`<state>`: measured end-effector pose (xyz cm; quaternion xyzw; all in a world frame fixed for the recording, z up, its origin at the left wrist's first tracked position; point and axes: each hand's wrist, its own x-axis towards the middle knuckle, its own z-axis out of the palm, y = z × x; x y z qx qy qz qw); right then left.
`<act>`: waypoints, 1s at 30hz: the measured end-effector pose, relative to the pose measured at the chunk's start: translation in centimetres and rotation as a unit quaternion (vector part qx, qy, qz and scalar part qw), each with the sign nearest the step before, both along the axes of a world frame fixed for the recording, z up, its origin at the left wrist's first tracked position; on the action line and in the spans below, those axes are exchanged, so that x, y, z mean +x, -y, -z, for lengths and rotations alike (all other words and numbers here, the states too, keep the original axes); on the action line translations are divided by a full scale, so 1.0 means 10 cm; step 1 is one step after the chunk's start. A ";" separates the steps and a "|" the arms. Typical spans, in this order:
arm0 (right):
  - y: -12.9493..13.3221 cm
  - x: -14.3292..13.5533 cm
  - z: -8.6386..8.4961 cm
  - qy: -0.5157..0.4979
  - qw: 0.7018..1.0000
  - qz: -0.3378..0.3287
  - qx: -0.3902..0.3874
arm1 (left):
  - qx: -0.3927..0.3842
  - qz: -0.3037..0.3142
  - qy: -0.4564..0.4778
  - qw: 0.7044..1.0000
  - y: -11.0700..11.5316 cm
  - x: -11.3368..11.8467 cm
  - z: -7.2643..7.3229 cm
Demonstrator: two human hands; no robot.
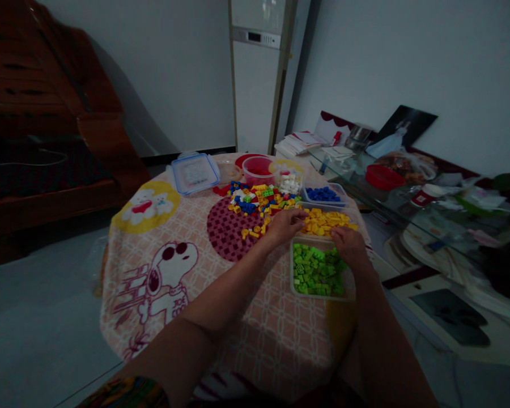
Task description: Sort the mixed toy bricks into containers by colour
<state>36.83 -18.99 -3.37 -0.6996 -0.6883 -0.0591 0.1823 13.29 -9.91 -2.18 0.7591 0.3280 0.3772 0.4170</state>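
My left hand [285,225] is at the left edge of a clear plastic box of yellow toy bricks [325,221]. Its fingers are curled by the rim, and whatever lies between them is too dark to make out. At the near right corner of the same box, my right hand [349,245] has bent fingers over the yellow bricks; its grip is partly hidden. Just below stands a clear box of green bricks [317,271], partly behind my right wrist. Blue bricks [322,194] fill another box behind the yellow ones. Left of these boxes lies a mixed brick pile [259,198].
A round table with a patterned cloth [255,317] carries everything. Toward the back are a blue-edged lid [194,173], a pink-looking tub [258,170] and white bricks [289,182]. Along the right runs a cluttered glass table [408,212] with a paper cup [425,195].
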 end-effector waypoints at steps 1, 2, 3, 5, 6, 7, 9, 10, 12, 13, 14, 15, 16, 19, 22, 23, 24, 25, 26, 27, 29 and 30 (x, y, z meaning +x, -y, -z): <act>0.00 0.00 0.01 -0.001 1.000 -0.003 0.004 | 0.011 0.007 -0.002 1.000 0.00 -0.01 -0.01; 0.00 0.01 0.01 0.000 1.000 -0.005 0.007 | 0.020 0.009 -0.006 1.000 -0.02 -0.03 -0.02; -0.01 0.01 0.02 0.001 1.000 -0.006 0.011 | 0.029 0.005 -0.014 0.999 -0.04 -0.06 -0.03; -0.01 0.01 0.04 0.004 1.000 -0.004 0.012 | 0.046 -0.022 -0.045 0.998 -0.12 -0.15 -0.06; 0.00 0.01 0.04 0.005 1.000 -0.003 0.011 | 0.052 -0.043 -0.068 0.995 -0.16 -0.21 -0.07; 0.00 0.01 0.05 0.005 1.000 -0.003 0.010 | 0.057 -0.068 -0.098 0.991 -0.21 -0.28 -0.09; 0.00 0.01 0.05 0.004 1.000 -0.006 0.013 | 0.067 -0.114 -0.166 0.977 -0.29 -0.43 -0.12; 0.00 0.01 0.05 0.003 1.000 -0.006 0.015 | 0.072 -0.130 -0.197 0.969 -0.32 -0.50 -0.13; 0.00 0.01 0.05 0.003 1.000 -0.004 0.014 | 0.074 -0.148 -0.247 0.955 -0.37 -0.62 -0.14; 0.00 0.01 0.05 0.003 1.000 -0.003 0.010 | 0.073 -0.151 -0.266 0.949 -0.39 -0.67 -0.14; 0.00 0.01 0.04 0.004 1.000 -0.002 0.007 | 0.070 -0.153 -0.281 0.945 -0.40 -0.71 -0.14; 0.00 0.01 0.04 0.004 1.000 -0.001 0.006 | 0.068 -0.154 -0.293 0.941 -0.40 -0.74 -0.14; 0.00 0.01 0.04 0.003 1.000 -0.001 0.005 | 0.066 -0.154 -0.305 0.938 -0.40 -0.75 -0.13; 0.00 0.00 0.02 0.001 1.000 -0.004 0.006 | 0.064 -0.155 -0.338 0.926 -0.39 -0.74 -0.10; 0.00 0.01 0.02 -0.003 1.000 -0.005 -0.003 | 0.055 -0.145 -0.375 0.914 -0.36 -0.69 -0.07; 0.00 0.01 0.02 -0.004 1.000 -0.004 -0.004 | 0.052 -0.145 -0.385 0.910 -0.34 -0.67 -0.05; 0.00 0.01 0.02 -0.003 1.000 -0.003 -0.004 | 0.052 -0.148 -0.392 0.906 -0.33 -0.65 -0.04; 0.00 0.01 0.03 -0.003 1.000 -0.003 -0.003 | 0.053 -0.153 -0.397 0.903 -0.32 -0.63 -0.03; -0.01 0.02 0.04 -0.003 1.000 -0.005 0.001 | 0.054 -0.157 -0.400 0.901 -0.31 -0.62 -0.02; -0.01 0.03 0.04 -0.004 1.000 -0.008 0.007 | 0.054 -0.161 -0.402 0.900 -0.31 -0.62 -0.02; -0.01 0.04 0.06 -0.005 1.000 -0.015 0.018 | 0.053 -0.166 -0.399 0.900 -0.32 -0.62 -0.01; -0.01 0.04 0.07 -0.005 1.000 -0.016 0.021 | 0.052 -0.167 -0.395 0.902 -0.33 -0.62 0.00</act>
